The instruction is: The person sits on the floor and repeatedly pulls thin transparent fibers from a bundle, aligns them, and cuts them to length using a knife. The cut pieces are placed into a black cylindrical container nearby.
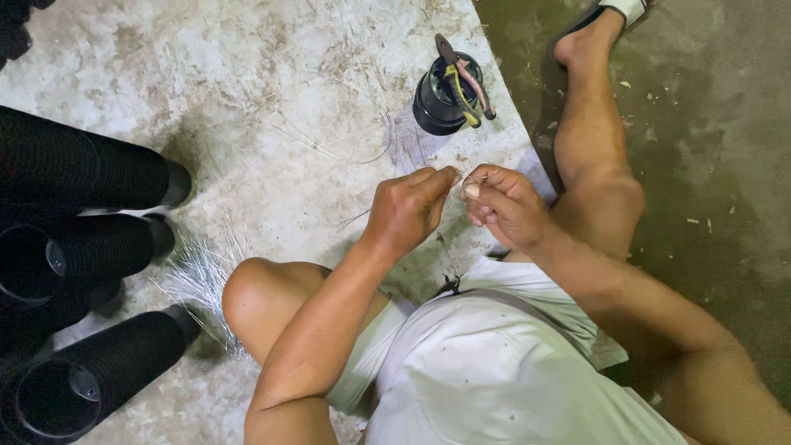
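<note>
My left hand (409, 208) and my right hand (504, 204) meet just above my lap, fingertips pinched together on a short piece of thin wire (463, 180) stretched between them. I sit on a raised concrete slab (272, 99) with my bent left knee (255, 292) low in view and my right leg (589, 156) stretched out past the slab's edge. A bundle of thin silvery wires (202, 276) lies on the slab beside my left knee.
A small black pot (441, 99) with pliers (465, 78) resting across its rim stands ahead of my hands. Stacks of black plastic pots (74, 272) lie on their sides at the left. Loose wire strands (329, 148) are scattered on the slab. Darker floor (709, 165) lies to the right.
</note>
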